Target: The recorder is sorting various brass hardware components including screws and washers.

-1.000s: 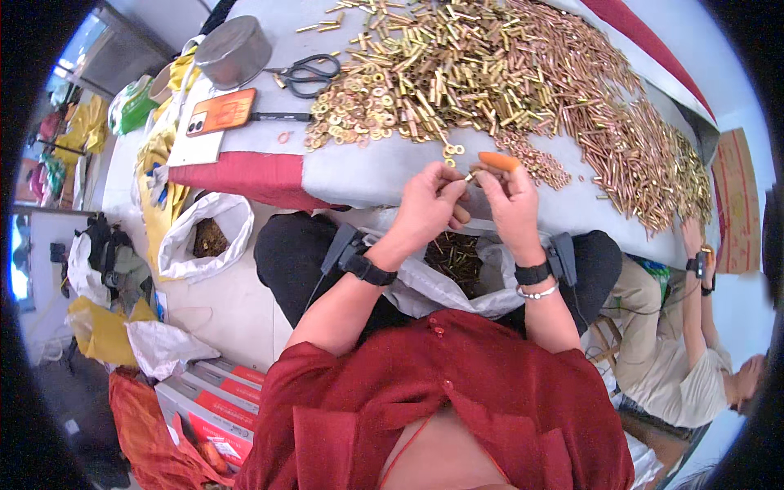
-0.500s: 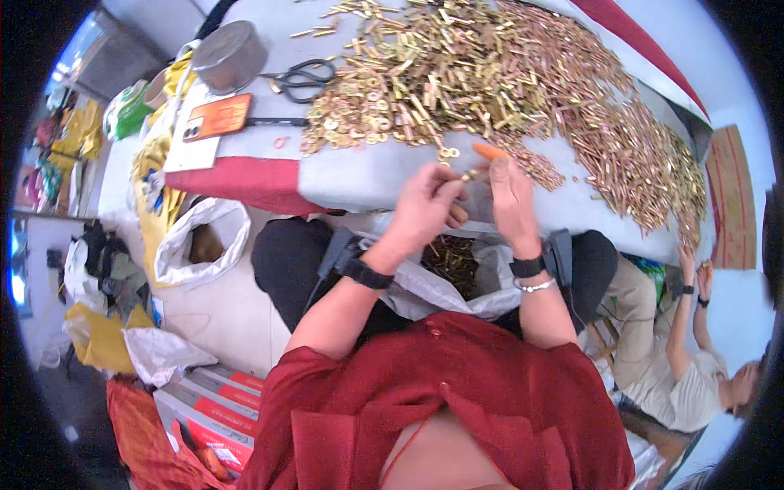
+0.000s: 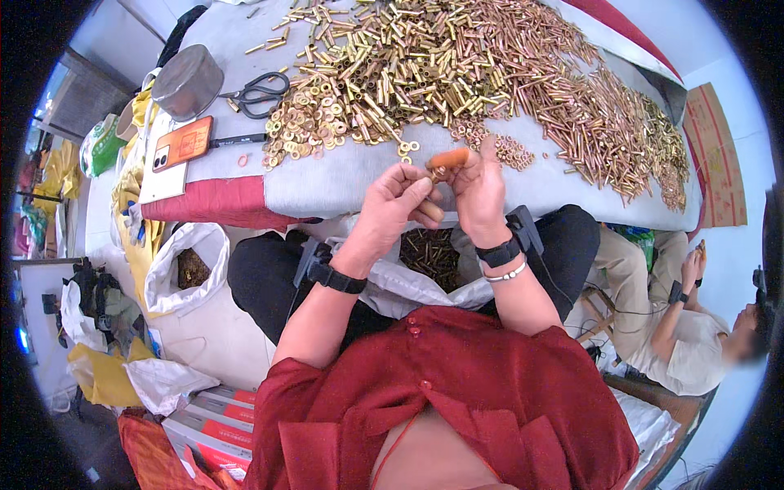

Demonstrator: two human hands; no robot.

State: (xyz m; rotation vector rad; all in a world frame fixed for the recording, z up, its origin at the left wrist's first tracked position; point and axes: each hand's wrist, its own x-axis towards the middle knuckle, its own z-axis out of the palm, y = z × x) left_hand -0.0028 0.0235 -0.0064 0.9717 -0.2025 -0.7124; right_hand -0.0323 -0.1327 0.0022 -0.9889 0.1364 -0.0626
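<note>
Left hand (image 3: 392, 204) and right hand (image 3: 478, 192), fingers closed, pinch a small brass piece (image 3: 438, 172), apparently a bolt; brass heap (image 3: 457, 73) at twelve o'clock on the table (image 3: 343, 175).

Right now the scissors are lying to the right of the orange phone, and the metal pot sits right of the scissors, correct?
Not quite. In the head view the metal pot sits left of the scissors, above the orange phone. The scissors do lie to the phone's right.
</note>
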